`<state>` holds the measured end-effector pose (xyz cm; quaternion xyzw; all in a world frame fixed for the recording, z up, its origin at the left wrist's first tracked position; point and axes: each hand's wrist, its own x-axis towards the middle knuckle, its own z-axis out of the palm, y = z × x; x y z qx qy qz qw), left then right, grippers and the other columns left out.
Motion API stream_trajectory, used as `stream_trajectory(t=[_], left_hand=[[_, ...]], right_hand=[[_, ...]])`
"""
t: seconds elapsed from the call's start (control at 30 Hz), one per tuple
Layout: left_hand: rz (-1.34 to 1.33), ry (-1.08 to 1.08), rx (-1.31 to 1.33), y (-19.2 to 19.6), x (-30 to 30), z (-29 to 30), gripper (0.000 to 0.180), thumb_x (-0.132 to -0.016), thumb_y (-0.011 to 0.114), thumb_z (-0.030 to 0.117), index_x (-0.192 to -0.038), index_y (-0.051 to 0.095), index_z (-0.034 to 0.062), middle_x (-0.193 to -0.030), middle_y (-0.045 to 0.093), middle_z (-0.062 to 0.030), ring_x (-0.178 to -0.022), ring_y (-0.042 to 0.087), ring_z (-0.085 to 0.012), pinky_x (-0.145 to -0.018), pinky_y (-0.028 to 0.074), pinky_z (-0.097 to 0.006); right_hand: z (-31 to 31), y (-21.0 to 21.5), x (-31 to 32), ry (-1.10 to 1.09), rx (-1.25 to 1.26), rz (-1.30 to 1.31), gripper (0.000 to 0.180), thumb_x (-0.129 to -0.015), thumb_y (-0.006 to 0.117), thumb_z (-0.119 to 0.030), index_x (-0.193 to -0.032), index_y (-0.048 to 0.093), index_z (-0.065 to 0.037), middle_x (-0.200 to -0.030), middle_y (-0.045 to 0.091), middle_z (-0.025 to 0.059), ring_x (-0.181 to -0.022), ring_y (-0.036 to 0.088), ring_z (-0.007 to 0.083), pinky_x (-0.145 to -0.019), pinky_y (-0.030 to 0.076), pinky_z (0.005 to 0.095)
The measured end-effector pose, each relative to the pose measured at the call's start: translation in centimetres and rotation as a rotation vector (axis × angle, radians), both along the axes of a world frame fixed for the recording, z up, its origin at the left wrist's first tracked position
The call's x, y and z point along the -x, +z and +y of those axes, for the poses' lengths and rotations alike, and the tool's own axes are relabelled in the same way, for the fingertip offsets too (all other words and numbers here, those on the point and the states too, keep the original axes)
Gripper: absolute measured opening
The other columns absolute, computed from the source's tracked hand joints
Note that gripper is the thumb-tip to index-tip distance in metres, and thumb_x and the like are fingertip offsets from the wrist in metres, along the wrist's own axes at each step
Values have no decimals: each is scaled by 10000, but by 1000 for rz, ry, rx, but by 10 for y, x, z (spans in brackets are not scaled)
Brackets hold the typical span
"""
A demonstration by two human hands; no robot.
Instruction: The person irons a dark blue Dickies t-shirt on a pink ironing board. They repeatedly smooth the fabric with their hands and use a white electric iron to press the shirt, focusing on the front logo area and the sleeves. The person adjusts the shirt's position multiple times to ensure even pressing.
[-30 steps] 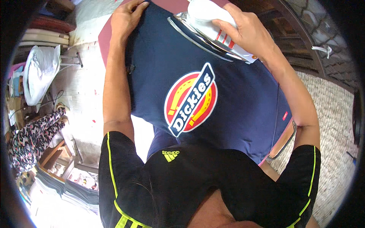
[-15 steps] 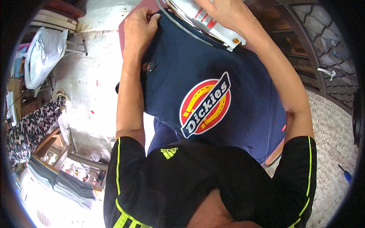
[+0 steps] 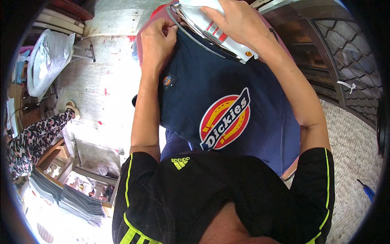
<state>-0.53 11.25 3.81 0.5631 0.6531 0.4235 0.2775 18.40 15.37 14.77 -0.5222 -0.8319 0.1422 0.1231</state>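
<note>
left hand (image 3: 156, 42): fist closed, pinching the shirt's far edge and pulling it taut at the board's far-left edge.
right hand (image 3: 239, 22): wrapped around the iron's (image 3: 211, 30) handle, at the board's far end.
navy T-shirt (image 3: 211, 89): spread flat on the ironing board (image 3: 290, 173), round red-yellow print facing up.
progress: the middle and near part look smooth; my guess is the far edge under the iron is what's left, though that area is partly hidden.
around: folded dark cloth stack (image 3: 69, 199) on the floor, lower left.

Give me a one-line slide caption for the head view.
Right hand presses a white iron on a navy T-shirt; left hand pins its edge.
</note>
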Motion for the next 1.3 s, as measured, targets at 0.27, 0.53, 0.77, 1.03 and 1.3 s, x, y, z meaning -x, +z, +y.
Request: stream_trajectory(t=[0.27,0.53,0.77,1.03,1.3], left_hand=[[-25,-1,-8,-8,2,1,192,-878,700,178,-958,730,6,-824,735,-131,-745,681,-179,-734,523,-310],[-80,-1,-90,-15,1,3,164,-863,705,135,-927,726,-15,-782,718,-122,-686,639,-155,-685,507,-302],[150,-58,-43,-4,0,4,303,-932,646,267,-1036,711,-10,-944,734,-151,-867,683,-225,-810,503,-345],[252,-214,-21,-19,21,29,372,-925,662,351,-1049,716,4,-923,732,-157,-868,697,-243,-788,509,-368],[21,-307,3,-28,27,41,264,-907,687,244,-828,650,-5,-683,621,-100,-647,549,-177,-618,451,-359]], right_hand=[[-12,3,-10,-45,45,-56,406,-954,622,-352,-958,529,43,-846,633,347,-834,639,513,-692,499,544],[-4,-12,-15,106,-127,13,390,-954,615,-339,-960,540,44,-843,635,336,-832,639,509,-687,495,550],[-47,-15,-80,144,19,-91,364,-957,632,-379,-1083,594,-40,-875,694,247,-782,707,378,-641,552,419],[-43,4,-78,334,-11,-35,376,-928,645,-360,-955,553,3,-792,640,303,-764,658,466,-655,495,523],[-43,2,-65,128,-147,-12,379,-925,645,-356,-952,561,13,-788,650,288,-781,669,447,-675,503,507]])
